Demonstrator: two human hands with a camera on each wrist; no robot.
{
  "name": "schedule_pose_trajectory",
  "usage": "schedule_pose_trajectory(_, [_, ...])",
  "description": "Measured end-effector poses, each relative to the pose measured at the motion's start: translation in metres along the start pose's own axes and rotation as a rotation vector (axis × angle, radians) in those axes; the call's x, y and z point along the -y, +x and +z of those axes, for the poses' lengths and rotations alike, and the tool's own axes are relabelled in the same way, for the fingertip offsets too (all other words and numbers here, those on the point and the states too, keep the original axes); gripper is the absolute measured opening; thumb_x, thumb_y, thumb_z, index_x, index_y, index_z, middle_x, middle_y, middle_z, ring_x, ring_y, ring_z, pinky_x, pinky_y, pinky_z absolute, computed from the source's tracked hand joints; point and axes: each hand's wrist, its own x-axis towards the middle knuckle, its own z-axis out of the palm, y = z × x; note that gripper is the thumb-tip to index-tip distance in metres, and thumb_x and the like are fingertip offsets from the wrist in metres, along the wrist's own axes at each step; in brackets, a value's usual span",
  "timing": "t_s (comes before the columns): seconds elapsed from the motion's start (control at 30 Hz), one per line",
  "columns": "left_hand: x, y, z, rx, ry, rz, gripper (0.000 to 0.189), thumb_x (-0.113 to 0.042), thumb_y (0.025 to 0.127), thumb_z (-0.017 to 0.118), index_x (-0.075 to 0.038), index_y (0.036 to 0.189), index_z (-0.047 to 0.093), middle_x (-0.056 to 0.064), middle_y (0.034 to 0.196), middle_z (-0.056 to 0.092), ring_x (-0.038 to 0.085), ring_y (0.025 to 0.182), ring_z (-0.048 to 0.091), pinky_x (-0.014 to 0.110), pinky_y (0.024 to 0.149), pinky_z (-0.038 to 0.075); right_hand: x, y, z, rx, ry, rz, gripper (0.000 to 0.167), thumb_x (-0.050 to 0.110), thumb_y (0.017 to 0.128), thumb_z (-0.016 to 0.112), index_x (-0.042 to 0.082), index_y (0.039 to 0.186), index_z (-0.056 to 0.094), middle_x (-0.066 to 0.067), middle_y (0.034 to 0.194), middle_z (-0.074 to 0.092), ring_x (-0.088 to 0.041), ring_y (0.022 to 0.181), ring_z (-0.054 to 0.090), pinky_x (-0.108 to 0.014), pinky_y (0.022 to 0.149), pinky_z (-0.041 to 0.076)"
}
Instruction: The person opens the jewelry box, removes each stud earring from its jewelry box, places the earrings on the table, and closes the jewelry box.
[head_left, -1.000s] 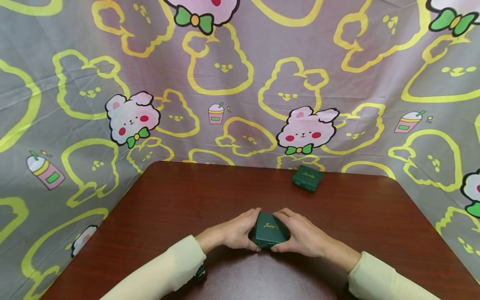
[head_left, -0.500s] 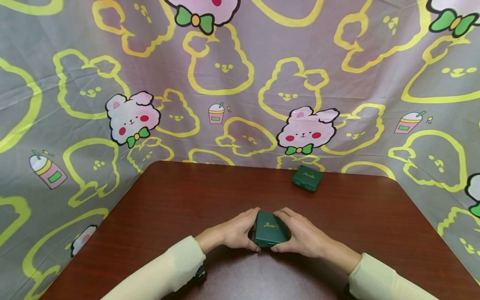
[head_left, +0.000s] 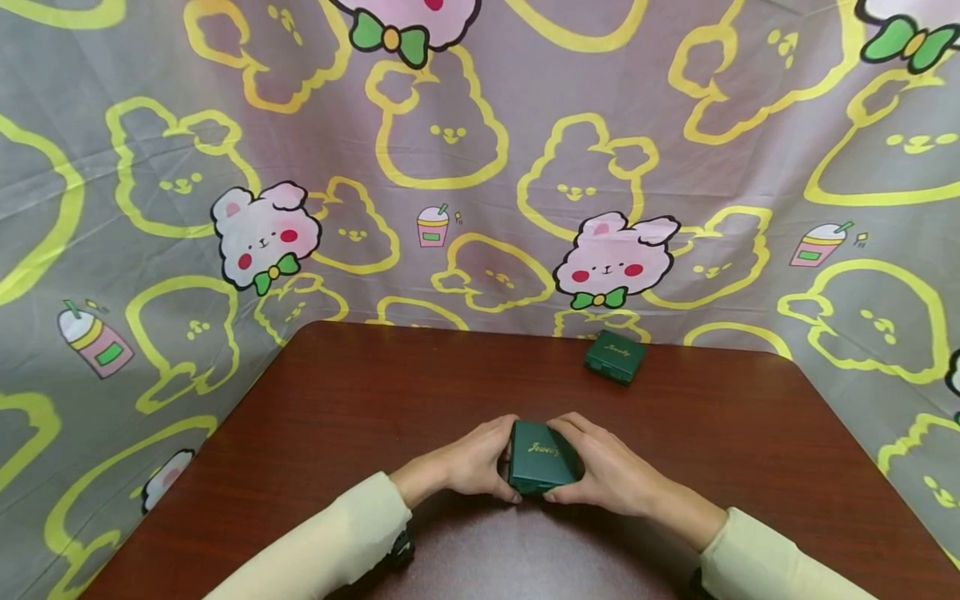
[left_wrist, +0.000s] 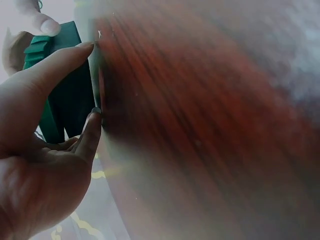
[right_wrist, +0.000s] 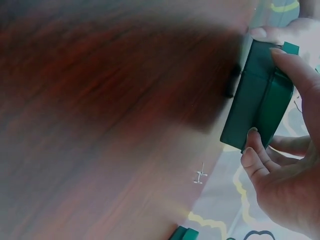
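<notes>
A dark green jewelry box [head_left: 543, 454] with gold lettering on its lid is between both hands near the middle of the table. My left hand [head_left: 480, 461] grips its left side, thumb at the near edge and fingers at the far edge. On the other side my right hand [head_left: 603, 462] holds it likewise. In the right wrist view the box [right_wrist: 250, 97] shows its lid seam, closed along the visible part, and my right hand [right_wrist: 290, 175] pinches it end to end. My left hand [left_wrist: 45, 185] partly covers the box [left_wrist: 75, 95] in the left wrist view.
A second green jewelry box [head_left: 615, 357] lies closed at the back right of the brown wooden table [head_left: 360, 392]. A patterned grey cloth [head_left: 480, 150] hangs behind and at both sides. A small pale mark [right_wrist: 200, 174] shows in the right wrist view; I cannot tell what it is.
The held box and the right hand have shifted very slightly, upward in the head view. Both hands keep the same hold, and the second box has stayed in place.
</notes>
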Motion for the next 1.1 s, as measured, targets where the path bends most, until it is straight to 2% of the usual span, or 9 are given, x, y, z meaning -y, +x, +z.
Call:
schedule_pose_trajectory(0.2, [0.002,-0.001,-0.002,-0.005,0.006,-0.017,0.088,-0.025,0.063,0.099,-0.002,0.131,0.049,0.003,0.117,0.058,0.013,0.108,0.055,0.025,0.097,0.046,-0.001,0.001,-0.006,-0.027,-0.003,-0.011,0.086,0.048,0.072,0.090,0.011,0.141,0.055,0.005,0.131,0.055,-0.010,0.107,0.058,-0.036,0.090,0.052])
schedule_pose_trajectory(0.43, [0.003,-0.002,0.000,-0.003,0.018,-0.019,0.082,-0.026,0.064,0.099,-0.001,0.127,0.052,-0.001,0.099,0.054,0.010,0.092,0.053,0.021,0.084,0.045,-0.005,0.000,-0.015,-0.029,0.009,-0.002,0.088,0.053,0.073,0.089,0.010,0.142,0.054,0.003,0.132,0.055,-0.011,0.107,0.057,-0.034,0.088,0.053])
schedule_pose_trajectory(0.6, [0.003,-0.001,0.000,0.002,0.021,-0.029,0.085,-0.026,0.064,0.098,0.001,0.129,0.051,0.002,0.096,0.056,0.008,0.087,0.052,0.020,0.082,0.045,-0.010,-0.003,-0.026,-0.069,0.027,0.017,0.090,0.046,0.072,0.092,0.008,0.143,0.052,0.001,0.133,0.054,-0.012,0.100,0.057,-0.028,0.080,0.053])
schedule_pose_trajectory(0.77, [0.003,-0.002,0.000,0.007,0.013,-0.041,0.088,-0.027,0.064,0.099,0.002,0.131,0.050,0.001,0.096,0.057,0.010,0.088,0.055,0.020,0.083,0.046,-0.021,-0.005,-0.037,-0.099,0.049,0.052,0.092,0.041,0.072,0.094,0.005,0.144,0.050,-0.006,0.136,0.053,-0.014,0.087,0.057,-0.023,0.068,0.052])
schedule_pose_trajectory(0.9, [0.002,-0.002,0.000,0.015,-0.004,-0.054,0.087,-0.028,0.064,0.099,0.001,0.130,0.051,0.002,0.099,0.056,0.011,0.090,0.055,0.019,0.083,0.046,-0.033,-0.006,-0.044,-0.116,0.057,0.084,0.093,0.042,0.073,0.093,0.003,0.144,0.048,-0.012,0.136,0.052,-0.016,0.086,0.057,-0.024,0.067,0.054])
schedule_pose_trajectory(1.1, [0.002,-0.002,-0.001,0.028,-0.034,-0.073,0.087,-0.029,0.064,0.099,0.000,0.130,0.051,0.001,0.102,0.054,0.012,0.093,0.055,0.020,0.085,0.046,-0.050,-0.006,-0.052,-0.140,0.056,0.119,0.093,0.038,0.074,0.093,-0.001,0.145,0.046,-0.015,0.135,0.052,-0.019,0.087,0.057,-0.028,0.069,0.054])
